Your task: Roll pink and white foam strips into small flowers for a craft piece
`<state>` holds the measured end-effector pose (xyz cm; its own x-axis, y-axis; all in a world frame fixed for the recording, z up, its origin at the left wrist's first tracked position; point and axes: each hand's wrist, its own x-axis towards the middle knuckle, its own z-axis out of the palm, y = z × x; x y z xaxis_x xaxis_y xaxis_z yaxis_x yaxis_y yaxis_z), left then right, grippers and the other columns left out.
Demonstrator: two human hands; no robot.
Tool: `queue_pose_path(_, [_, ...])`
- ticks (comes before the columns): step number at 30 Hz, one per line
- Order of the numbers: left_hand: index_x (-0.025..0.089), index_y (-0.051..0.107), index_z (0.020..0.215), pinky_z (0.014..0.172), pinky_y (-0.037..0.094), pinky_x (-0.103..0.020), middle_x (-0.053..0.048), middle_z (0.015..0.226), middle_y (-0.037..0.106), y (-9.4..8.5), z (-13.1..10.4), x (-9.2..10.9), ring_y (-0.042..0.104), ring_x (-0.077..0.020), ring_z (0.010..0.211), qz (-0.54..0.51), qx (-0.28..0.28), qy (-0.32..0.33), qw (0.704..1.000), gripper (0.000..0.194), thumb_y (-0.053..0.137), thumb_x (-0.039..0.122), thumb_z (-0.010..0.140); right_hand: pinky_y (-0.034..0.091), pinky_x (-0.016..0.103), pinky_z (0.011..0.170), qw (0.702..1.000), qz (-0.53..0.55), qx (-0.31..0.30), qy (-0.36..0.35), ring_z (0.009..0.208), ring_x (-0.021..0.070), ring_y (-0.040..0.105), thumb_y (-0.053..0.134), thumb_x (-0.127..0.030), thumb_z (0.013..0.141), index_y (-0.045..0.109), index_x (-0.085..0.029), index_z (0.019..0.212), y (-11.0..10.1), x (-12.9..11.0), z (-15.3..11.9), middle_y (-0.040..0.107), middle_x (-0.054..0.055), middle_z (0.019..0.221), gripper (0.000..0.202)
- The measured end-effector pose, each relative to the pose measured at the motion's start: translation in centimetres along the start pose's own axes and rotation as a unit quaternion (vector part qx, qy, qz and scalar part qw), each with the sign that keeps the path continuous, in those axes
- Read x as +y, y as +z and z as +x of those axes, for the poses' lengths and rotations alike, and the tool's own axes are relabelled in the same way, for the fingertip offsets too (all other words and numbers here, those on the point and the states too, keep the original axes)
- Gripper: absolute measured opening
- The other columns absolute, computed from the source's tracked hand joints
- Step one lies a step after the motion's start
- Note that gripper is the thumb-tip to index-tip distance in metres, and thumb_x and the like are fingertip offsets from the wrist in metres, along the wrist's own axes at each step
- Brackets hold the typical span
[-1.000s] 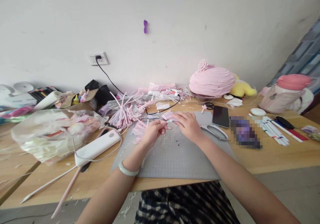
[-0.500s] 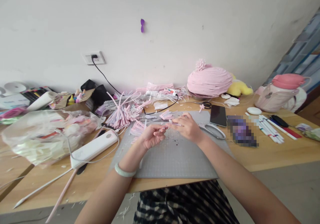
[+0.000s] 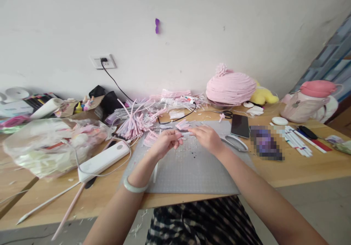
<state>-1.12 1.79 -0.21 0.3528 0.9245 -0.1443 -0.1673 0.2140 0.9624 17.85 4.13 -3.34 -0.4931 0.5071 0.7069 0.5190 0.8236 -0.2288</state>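
Above the grey cutting mat [image 3: 189, 175], my left hand [image 3: 168, 142] is closed in a pinch on a short pink pipe cleaner piece [image 3: 180, 136], largely covered by the fingers. My right hand [image 3: 206, 138] is just to its right, palm down, fingers closed together. A thin dark strip [image 3: 185, 131] shows between the two hands; whether the right fingers grip it I cannot tell. Short pink pipe cleaner pieces [image 3: 183, 125] lie just behind the hands, and more cut pieces [image 3: 150, 138] lie beside my left hand. Grey-handled scissors [image 3: 235, 143] rest right of my right wrist.
A large bundle of pipe cleaners [image 3: 135, 122] is behind the mat. To the left are a white power bank-like device [image 3: 104, 161] with a cable and a stuffed plastic bag [image 3: 55, 142]. On the right are a phone [image 3: 239, 125], markers [image 3: 297, 141] and a pink-lidded jug [image 3: 305, 100].
My right hand has turned palm down and its fingers are lower and more forward. My left hand has shifted slightly left and up, its fingers curled closer together.
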Motion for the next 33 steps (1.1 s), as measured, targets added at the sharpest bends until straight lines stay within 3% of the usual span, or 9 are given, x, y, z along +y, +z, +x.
queue_pose_path(2, [0.014, 0.053, 0.063, 0.043, 0.035, -0.018, 0.0, 0.057, 0.061, 0.1, -0.3, 0.0, 0.048, -0.0053, 0.039, 0.139, 0.034, 0.098, 0.985, 0.015, 0.055, 0.022, 0.075, 0.042, 0.027, 0.064, 0.993, 0.075, -0.003, 0.086, 0.071, 0.0153, 0.061, 0.042, -0.024, 0.088, 0.068, -0.019, 0.091, 0.2, -0.1, 0.1, 0.07, 0.006, 0.08, 0.027])
queue_pose_path(4, [0.016, 0.053, 0.069, 0.049, 0.038, -0.02, 0.002, 0.058, 0.06, 0.0, -0.5, -0.1, 0.051, -0.0078, 0.044, 0.277, 0.069, 0.185, 0.94, 0.011, 0.051, 0.022, 0.077, 0.04, 0.024, 0.055, 0.967, 0.158, -0.036, 0.195, 0.058, 0.0129, 0.056, 0.047, -0.028, 0.085, 0.069, -0.018, 0.077, 0.4, -0.4, 0.4, 0.066, 0.003, 0.066, 0.026])
queue_pose_path(8, [0.017, 0.056, 0.078, 0.059, 0.04, -0.023, 0.002, 0.057, 0.06, -0.4, -0.6, -0.4, 0.056, -0.0115, 0.054, 0.404, 0.101, 0.261, 0.871, 0.008, 0.049, 0.022, 0.078, 0.028, 0.021, 0.04, 0.867, 0.323, -0.17, 0.34, 0.037, 0.0065, 0.038, 0.053, -0.035, 0.079, 0.067, -0.014, 0.068, 0.1, -0.9, 0.8, 0.055, -0.002, 0.049, 0.027])
queue_pose_path(10, [0.017, 0.055, 0.08, 0.058, 0.041, -0.024, 0.001, 0.061, 0.063, -0.6, -0.3, -0.5, 0.058, -0.0124, 0.055, 0.372, 0.11, 0.241, 0.89, 0.01, 0.051, 0.027, 0.079, 0.027, 0.02, 0.041, 0.848, 0.356, -0.184, 0.346, 0.036, 0.0058, 0.036, 0.051, -0.036, 0.081, 0.066, -0.014, 0.067, -0.2, -1.0, 0.9, 0.05, -0.003, 0.046, 0.03])
queue_pose_path(15, [0.016, 0.05, 0.069, 0.054, 0.04, -0.023, -0.001, 0.064, 0.063, -0.9, 0.6, -0.4, 0.058, -0.0113, 0.051, 0.203, 0.085, 0.121, 0.968, 0.023, 0.057, 0.037, 0.075, 0.031, 0.021, 0.047, 0.9, 0.27, -0.098, 0.327, 0.045, 0.0075, 0.04, 0.052, -0.032, 0.08, 0.07, -0.016, 0.072, -0.3, -1.1, 0.9, 0.057, 0.0, 0.056, 0.025])
queue_pose_path(18, [0.016, 0.051, 0.064, 0.054, 0.037, -0.021, 0.003, 0.056, 0.055, -1.2, 0.6, -0.3, 0.052, -0.0082, 0.049, 0.114, 0.038, 0.09, 0.989, 0.027, 0.062, 0.04, 0.07, 0.031, 0.022, 0.047, 0.9, 0.255, -0.075, 0.345, 0.045, 0.0077, 0.039, 0.053, -0.029, 0.08, 0.071, -0.019, 0.088, 0.0, -0.9, 0.9, 0.061, 0.0, 0.063, 0.023])
queue_pose_path(22, [0.015, 0.052, 0.062, 0.052, 0.032, -0.019, 0.005, 0.051, 0.05, -0.9, 0.3, -0.3, 0.044, -0.0065, 0.049, 0.013, -0.011, 0.082, 0.997, 0.029, 0.069, 0.038, 0.066, 0.029, 0.022, 0.045, 0.876, 0.288, -0.078, 0.378, 0.042, 0.0073, 0.038, 0.054, -0.033, 0.079, 0.07, -0.02, 0.093, 0.4, -0.7, 1.0, 0.06, -0.001, 0.061, 0.026])
queue_pose_path(28, [0.016, 0.052, 0.062, 0.061, 0.035, -0.023, 0.004, 0.05, 0.052, 1.4, -0.1, -1.4, 0.047, -0.0102, 0.055, -0.125, -0.037, 0.161, 0.978, 0.028, 0.069, 0.037, 0.068, 0.027, 0.022, 0.043, 0.82, 0.428, -0.089, 0.37, 0.041, 0.0078, 0.038, 0.056, -0.049, 0.073, 0.063, -0.016, 0.064, 1.1, -1.7, 0.7, 0.046, -0.004, 0.046, 0.035])
queue_pose_path(33, [0.014, 0.057, 0.064, 0.062, 0.035, -0.024, 0.002, 0.054, 0.054, 1.8, -0.3, -1.2, 0.05, -0.0111, 0.058, -0.129, -0.031, 0.165, 0.977, 0.025, 0.068, 0.036, 0.069, 0.025, 0.022, 0.043, 0.785, 0.486, -0.049, 0.381, 0.042, 0.0071, 0.038, 0.058, -0.051, 0.07, 0.061, -0.016, 0.065, 1.0, -2.1, 0.7, 0.048, -0.004, 0.048, 0.036])
